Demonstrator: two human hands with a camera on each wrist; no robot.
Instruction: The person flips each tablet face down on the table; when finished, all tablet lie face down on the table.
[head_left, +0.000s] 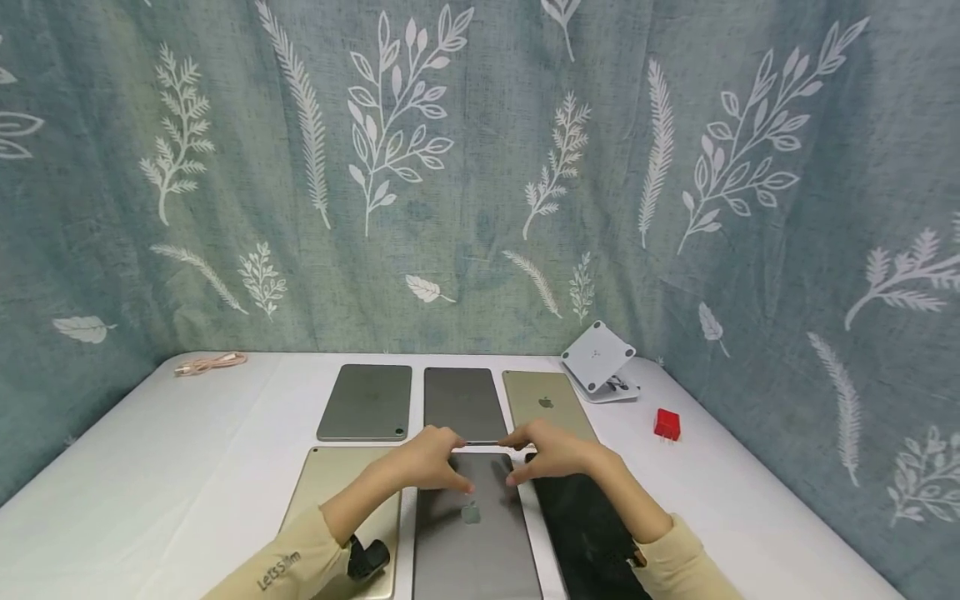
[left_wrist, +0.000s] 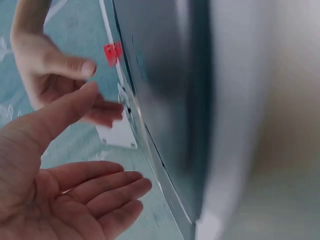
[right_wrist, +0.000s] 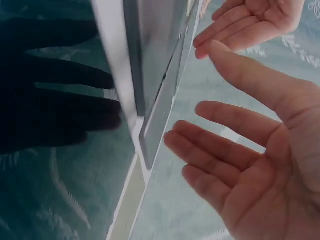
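Both hands hover over the middle column of tablets, thumbs and fingers spread, nothing gripped. My left hand (head_left: 429, 458) is on the left, its fingertips by the near edge of the dark grey back tablet (head_left: 462, 404). Opposite it, my right hand (head_left: 552, 452) reaches in from the right to that same edge. Beneath them lies a grey tablet (head_left: 476, 550) with an apple logo, back up. A gold tablet (head_left: 341, 471) is under the left forearm, and a black glossy tablet (head_left: 581, 525) under the right. In the right wrist view, the black screen (right_wrist: 50, 60) mirrors the right hand's fingers.
A dark grey-green tablet (head_left: 365, 402) and another gold tablet (head_left: 543, 396) flank the dark grey one. At the back right stands a silver folding stand (head_left: 598, 358); a red charger (head_left: 667, 424) sits nearer. A coiled pink cable (head_left: 210, 363) lies at the back left of the white table (head_left: 150, 467).
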